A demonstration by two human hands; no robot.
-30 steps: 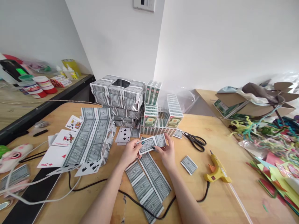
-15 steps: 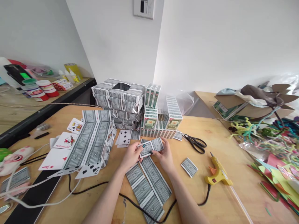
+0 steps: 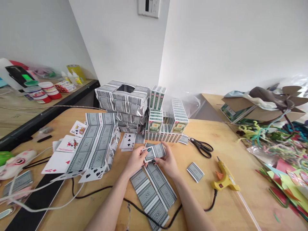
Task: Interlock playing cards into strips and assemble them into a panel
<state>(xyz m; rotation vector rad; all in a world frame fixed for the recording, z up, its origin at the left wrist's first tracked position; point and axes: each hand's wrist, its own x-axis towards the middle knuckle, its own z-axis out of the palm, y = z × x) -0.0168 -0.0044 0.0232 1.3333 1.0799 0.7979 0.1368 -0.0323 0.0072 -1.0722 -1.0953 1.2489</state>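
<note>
Between both hands, face down, are grey-backed playing cards (image 3: 158, 150) that overlap each other. My left hand (image 3: 137, 159) pinches their left end, thumb on top. My right hand (image 3: 169, 162) grips the right end, its thumb near the lower edge and fingers behind. Just below lie two strips of joined cards (image 3: 160, 183), backs up, side by side on the table. To the left leans a larger panel of joined cards (image 3: 96, 144). Behind it stands a stack of card-covered boxes (image 3: 122, 102), the top one with a dark opening.
Green card packs (image 3: 163, 123) are stacked at the back. Black-handled scissors (image 3: 202, 147), a single card (image 3: 195, 172) and a yellow glue gun (image 3: 225, 179) lie right. A black cord (image 3: 137, 210) crosses the strips. Pipe cleaners (image 3: 269, 141) heap at far right.
The right hand has shifted slightly left, so the held cards overlap more and their spread is shorter. The left hand stays almost where it was.
</note>
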